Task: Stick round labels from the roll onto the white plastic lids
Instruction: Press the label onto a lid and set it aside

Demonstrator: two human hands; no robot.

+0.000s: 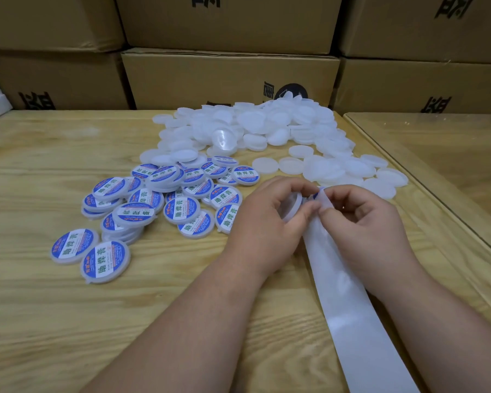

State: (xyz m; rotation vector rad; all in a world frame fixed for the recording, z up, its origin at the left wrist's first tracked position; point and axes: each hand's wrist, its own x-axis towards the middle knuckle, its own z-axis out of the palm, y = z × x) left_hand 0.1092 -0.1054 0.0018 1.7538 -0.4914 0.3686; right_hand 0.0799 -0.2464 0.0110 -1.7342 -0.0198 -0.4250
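Two hands meet near the middle of the wooden counter (pixel 68 307). The left hand (pixel 270 222) curls its fingers round one white lid (pixel 291 204) and holds it up on its edge. The right hand (pixel 363 222) pinches a round label (pixel 319 192) — only a bit of blue shows at the fingertips, right beside the lid. The two hands touch each other at the thumbs.

A long white strip of backing paper (pixel 343 302) runs from under the hands down to the bottom edge of the picture. The roll itself cannot be seen.

To the left of the hands lies a heap of lids with blue labels (pixel 153 205) already on them, some stacked on top of others. Behind the hands is a big pile of plain white lids (pixel 253 129) — it spreads to the right, near the seam where a second counter (pixel 437 143) begins.

Brown cardboard boxes (pixel 230 78) stand stacked in a wall behind the counter.
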